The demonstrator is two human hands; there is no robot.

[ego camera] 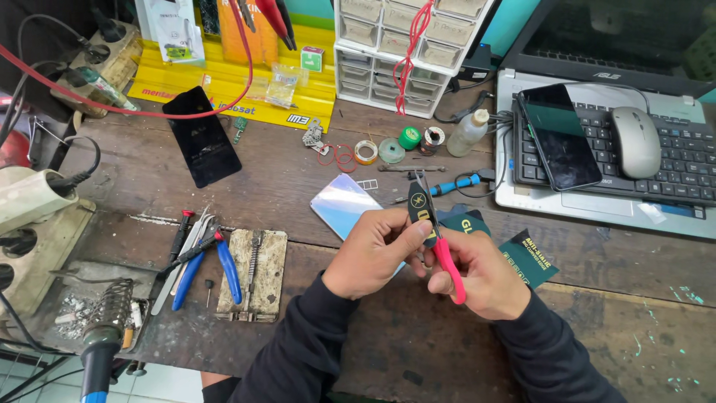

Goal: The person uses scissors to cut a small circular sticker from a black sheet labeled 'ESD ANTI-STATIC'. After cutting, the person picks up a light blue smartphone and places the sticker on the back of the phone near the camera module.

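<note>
Centrally, in the lower middle of the frame, the left hand (pixel 371 254) has thumb and forefinger pinched together on a small black tool (pixel 421 210) with a yellow mark, which stands nearly upright above the knuckles. The right hand (pixel 481 276) is curled closed around the red handles of cutters (pixel 447 265); their metal tips rise beside the black tool, touching or just beside it. Directly behind the hands, a pale iridescent phone (pixel 344 204) lies on the wooden bench (pixel 283 179), partly covered by the left hand. Dark green packets (pixel 528 257) lie just right of the hands. Lower left: blue-handled pliers (pixel 224 265), tweezers and a metal jig (pixel 257 272) side by side; a soldering iron (pixel 101 336) sits at the corner. Left of centre in the upper part, a black phone (pixel 202 136) lies face down. Upper right, a laptop (pixel 597 160) carries a second black phone (pixel 559 136) and a grey mouse (pixel 635 140). Top centre, a white drawer cabinet (pixel 403 45).
</note>
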